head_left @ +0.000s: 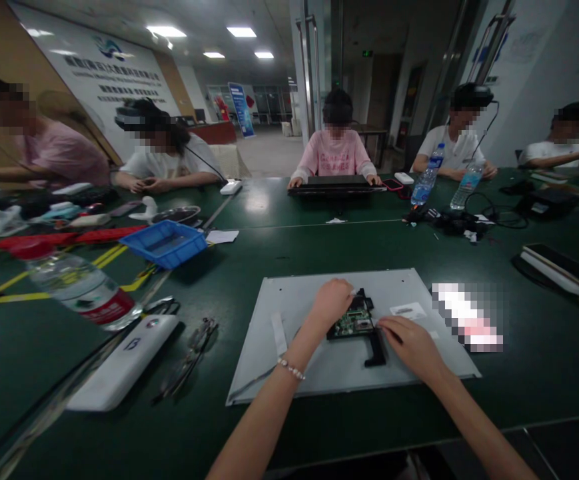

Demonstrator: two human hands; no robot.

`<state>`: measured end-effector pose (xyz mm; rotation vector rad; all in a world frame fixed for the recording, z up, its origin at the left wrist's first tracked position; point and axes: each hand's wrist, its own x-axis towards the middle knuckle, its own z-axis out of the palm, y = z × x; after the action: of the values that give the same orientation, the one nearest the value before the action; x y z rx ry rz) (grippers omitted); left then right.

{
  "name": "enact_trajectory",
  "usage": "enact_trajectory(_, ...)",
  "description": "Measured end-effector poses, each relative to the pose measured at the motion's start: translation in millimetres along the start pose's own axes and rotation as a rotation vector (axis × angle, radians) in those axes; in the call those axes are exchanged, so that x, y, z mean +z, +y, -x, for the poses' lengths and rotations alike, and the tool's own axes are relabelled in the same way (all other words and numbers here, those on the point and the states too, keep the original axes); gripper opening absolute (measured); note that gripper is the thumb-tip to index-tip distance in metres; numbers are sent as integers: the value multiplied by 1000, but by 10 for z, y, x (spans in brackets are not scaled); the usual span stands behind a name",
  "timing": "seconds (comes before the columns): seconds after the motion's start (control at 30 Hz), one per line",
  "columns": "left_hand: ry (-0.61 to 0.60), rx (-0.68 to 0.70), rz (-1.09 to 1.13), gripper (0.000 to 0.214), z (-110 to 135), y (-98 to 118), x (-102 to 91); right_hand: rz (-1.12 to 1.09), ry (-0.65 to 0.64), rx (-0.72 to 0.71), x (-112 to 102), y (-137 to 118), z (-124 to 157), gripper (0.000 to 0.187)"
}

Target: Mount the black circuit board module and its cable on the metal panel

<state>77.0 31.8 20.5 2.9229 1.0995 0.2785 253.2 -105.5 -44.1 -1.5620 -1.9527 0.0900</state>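
Observation:
A light grey flat panel (259, 320) lies on the table in front of me, with a green circuit board (352, 325) in a black bracket (376, 350) at its middle. My left hand (333, 301) reaches over the board's upper left side, its fingers closed at the top edge; what they pinch is mostly hidden. At the board's right edge my right hand (412, 341) has its fingers pressed together near a small pale bit, too small to name. A thin grey cable (254, 381) runs along the panel under my left forearm. A white label (408, 311) is on the panel's right part.
Left of the panel lie eyeglasses (186, 360), a white power bank (126, 360), a tilted water bottle (82, 287) and a blue tray (166, 243). A blurred-out phone-shaped thing (466, 317) lies to the right. Several people sit around the green table (289, 247).

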Motion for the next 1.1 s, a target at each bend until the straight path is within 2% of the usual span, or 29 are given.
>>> enact_trajectory(0.17,-42,6,-30,20,-95,0,81,-7,-9,-7,-17,-28,-11,27)
enact_trajectory(0.47,-42,-77,-70,14,-315,-141,42,-12,-19,-8,-42,-34,-21,28)
enact_trajectory(0.67,-66,-81,-19,15,-295,-163,-6,-34,-19,-6,-85,-73,-39,28)
enact_trajectory(0.83,-43,-99,42,19,-137,-250,-155,-50,-6,16,-67,-48,-25,27)
enact_trajectory(1.0,29,-173,97,24,228,-346,-272,-74,50,37,-49,-11,-3,26)
enact_trajectory(1.1,76,-200,200,29,450,-316,-277,-78,71,46,-115,-27,-110,26)
